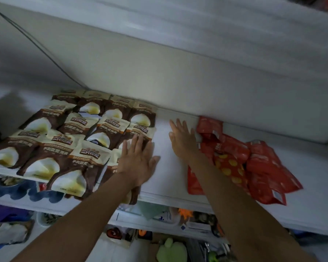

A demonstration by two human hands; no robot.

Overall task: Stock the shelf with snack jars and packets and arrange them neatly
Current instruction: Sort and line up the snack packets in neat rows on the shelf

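Several brown and cream snack packets (72,140) lie flat in overlapping rows on the left half of a white shelf (165,178). My left hand (138,161) lies flat with straight fingers on the rightmost packets of the front rows. A loose heap of red snack packets (254,163) sits on the right part of the shelf. My right hand (182,137) is spread open just left of the heap, its edge touching the nearest red packet. A bare strip of shelf separates the two groups.
The white back wall (159,82) and an upper shelf (235,25) close in the space above. A dark cable (36,44) runs down the wall. Lower shelves (159,222) hold mixed goods, among them blue packets (23,190) and a green item (170,252).
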